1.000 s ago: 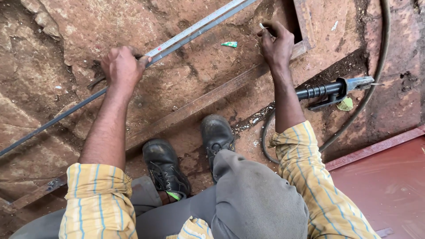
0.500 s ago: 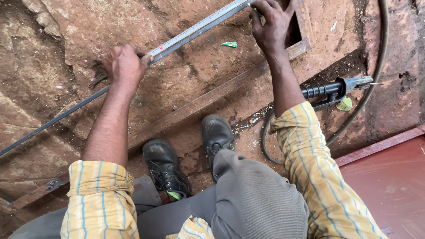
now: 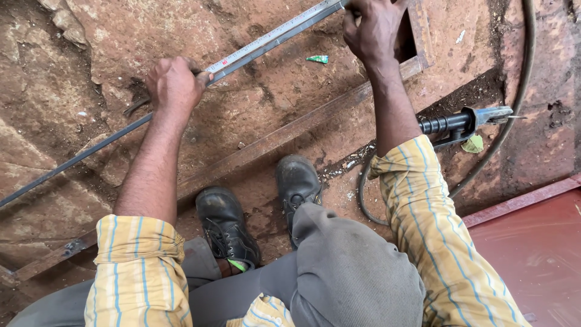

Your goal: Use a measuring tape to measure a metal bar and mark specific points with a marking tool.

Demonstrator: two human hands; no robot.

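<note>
Your right hand is now gripping the bar too, fingers wrapped around its upper end; your left hand is still clenching it lower, above the boots.

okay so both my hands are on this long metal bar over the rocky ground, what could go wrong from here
1. The long metal bar runs far past the left hand and right hand; its free ends could swing and strike something.
2. Bare hands on its edges may get cut or pinched.
3. The cable and the welding holder lie close to the black shoes, so a foot could catch them on this uneven ground.
</note>
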